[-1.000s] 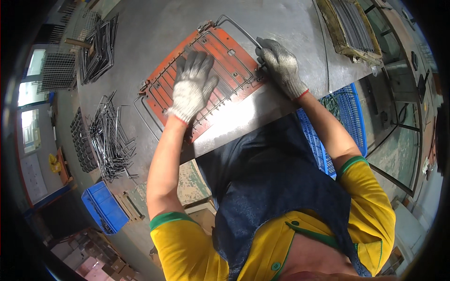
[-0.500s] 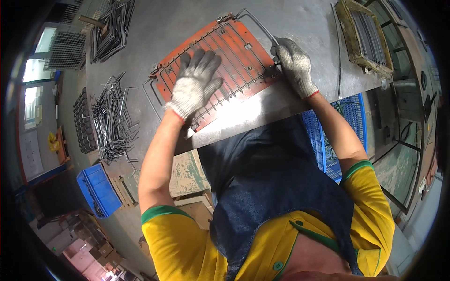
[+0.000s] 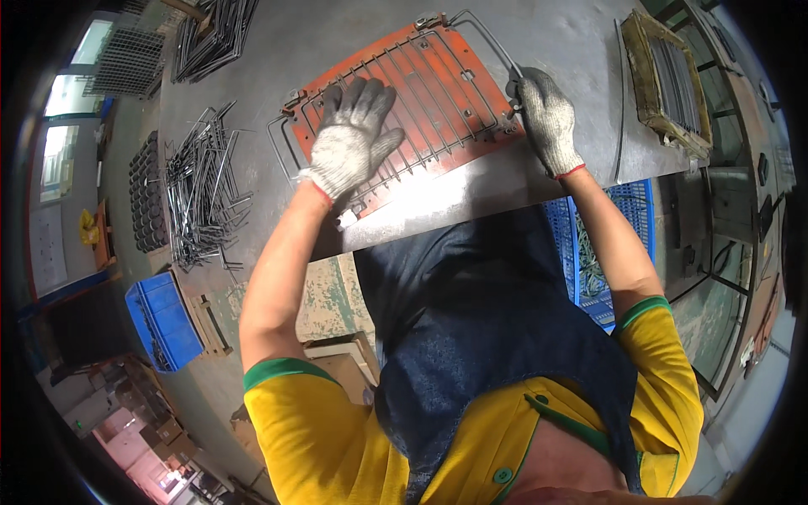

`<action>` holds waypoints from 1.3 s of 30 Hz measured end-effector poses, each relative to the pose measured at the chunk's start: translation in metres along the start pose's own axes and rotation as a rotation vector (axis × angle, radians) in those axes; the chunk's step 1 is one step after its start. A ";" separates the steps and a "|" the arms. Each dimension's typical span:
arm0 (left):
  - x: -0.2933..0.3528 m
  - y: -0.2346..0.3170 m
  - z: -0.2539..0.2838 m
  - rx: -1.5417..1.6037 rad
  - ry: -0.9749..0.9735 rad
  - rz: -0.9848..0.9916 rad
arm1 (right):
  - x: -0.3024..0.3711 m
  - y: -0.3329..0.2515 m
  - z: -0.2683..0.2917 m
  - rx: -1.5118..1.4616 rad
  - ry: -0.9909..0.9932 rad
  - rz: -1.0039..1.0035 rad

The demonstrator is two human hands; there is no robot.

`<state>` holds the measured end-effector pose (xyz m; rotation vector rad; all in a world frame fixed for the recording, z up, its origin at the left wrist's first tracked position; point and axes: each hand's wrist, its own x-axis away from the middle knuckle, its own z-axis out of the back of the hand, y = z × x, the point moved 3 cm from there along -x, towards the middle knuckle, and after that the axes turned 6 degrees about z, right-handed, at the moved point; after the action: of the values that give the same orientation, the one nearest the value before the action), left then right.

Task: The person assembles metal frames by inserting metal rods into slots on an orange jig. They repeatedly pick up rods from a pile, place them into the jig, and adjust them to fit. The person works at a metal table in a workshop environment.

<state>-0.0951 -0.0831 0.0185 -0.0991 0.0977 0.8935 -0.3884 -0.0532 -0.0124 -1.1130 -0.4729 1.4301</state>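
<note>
A wire rack (image 3: 410, 99) of parallel thin bars lies on an orange-red jig plate (image 3: 481, 101) with small clamps at its corners. My left hand (image 3: 352, 139), in a white knitted glove with grey-coated fingers, rests flat over the rack's left part, fingers spread. On the right side, my right hand (image 3: 549, 122), gloved alike, has its fingers curled round the lower end of a bent wire handle (image 3: 495, 46). A second wire handle (image 3: 283, 150) sticks out at the plate's left side. My left hand covers some of the bars.
Loose bent wires (image 3: 202, 189) are heaped on the metal table (image 3: 572, 34) at left, with wire frames (image 3: 217, 38) beyond. A wooden box (image 3: 669, 80) of metal strips stands at right. Below are a blue basket (image 3: 644, 215) and a blue bin (image 3: 164, 324).
The whole view has shifted slightly, so the plate and rack appear a little higher and further right. Both hands keep the same hold.
</note>
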 end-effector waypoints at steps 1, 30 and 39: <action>0.009 -0.007 0.001 0.003 0.014 0.002 | 0.000 -0.002 -0.001 -0.037 0.011 -0.026; 0.011 0.006 0.041 0.228 0.119 0.244 | 0.002 0.005 -0.001 0.069 -0.010 -0.003; -0.008 0.060 0.013 0.222 0.188 0.031 | 0.003 0.015 -0.005 0.278 -0.031 0.203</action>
<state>-0.1462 -0.0504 0.0298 0.0260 0.3732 0.8976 -0.3922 -0.0555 -0.0281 -0.9350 -0.1778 1.6355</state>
